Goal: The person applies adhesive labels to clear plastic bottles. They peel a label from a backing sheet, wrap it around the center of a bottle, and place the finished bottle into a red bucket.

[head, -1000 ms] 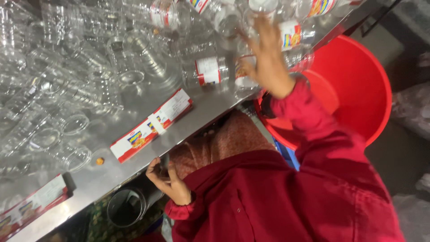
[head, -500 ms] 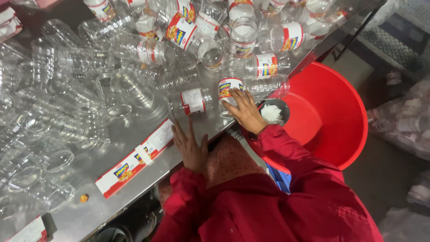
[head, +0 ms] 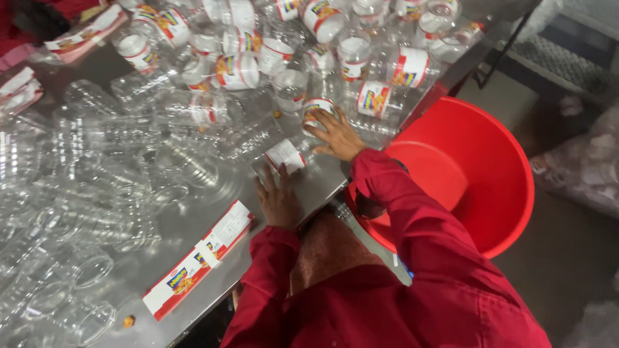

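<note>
Your left hand (head: 278, 201) has come up flat on the table, fingers spread just below the small labelled jar (head: 285, 155), while your right hand (head: 335, 134) has slid onto another labelled jar (head: 317, 108), fingers loosely open over it, gripping nothing yet

Left hand (head: 277, 201) flat, right hand (head: 337, 134) outstretched, fingers (head: 316, 125) spread.

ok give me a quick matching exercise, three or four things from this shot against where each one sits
Things:
1. left hand
2. right hand
3. red tub
4. strip of labels

Places:
A. off the table edge, on the right
B. flat on the table near the front edge
C. on a jar lying on its side
D. on a jar further back

Pairs: 1-C, 2-D, 3-A, 4-B
</note>
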